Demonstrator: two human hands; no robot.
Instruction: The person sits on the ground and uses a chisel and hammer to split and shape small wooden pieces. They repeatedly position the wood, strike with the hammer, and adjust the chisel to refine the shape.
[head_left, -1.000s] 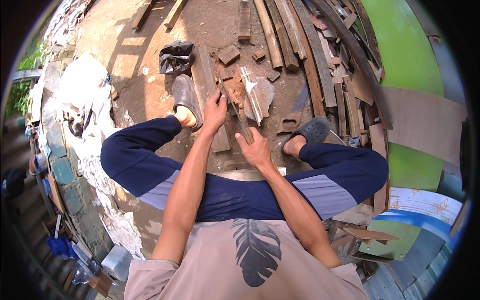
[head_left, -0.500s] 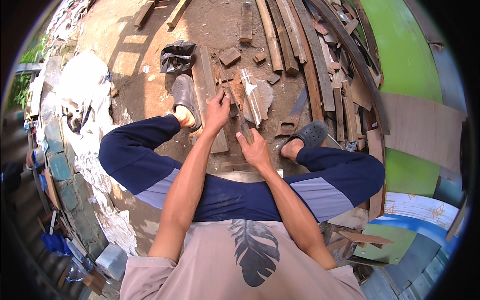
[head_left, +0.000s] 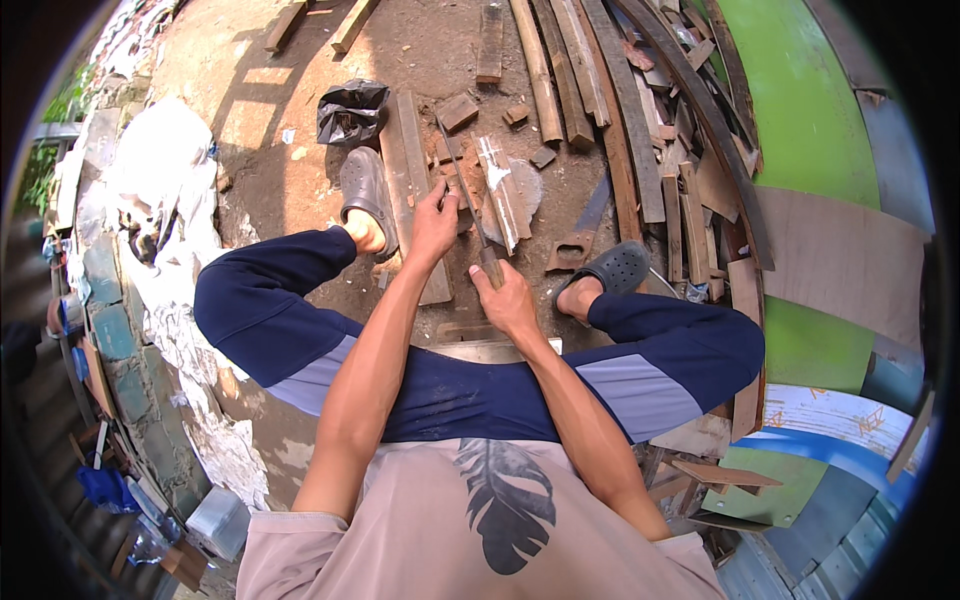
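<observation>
Right hand (head_left: 510, 300): grasps the wooden handle (head_left: 491, 268) of the long blade (head_left: 461, 180)
Left hand (head_left: 434, 228): beside the long blade, fingers curled; cannot tell what it grips
Long blade: between the grey clogs (head_left: 366, 190), pointing away
Progress: seemingly under way; amount done or left unclear

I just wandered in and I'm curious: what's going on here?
A person, knees spread wide, grips a long, thin tool by its wooden handle in the right hand. The left hand is close beside the tool; whether it touches it, I can't tell. A saw lies near the right shoe, with several long boards beyond it.
</observation>
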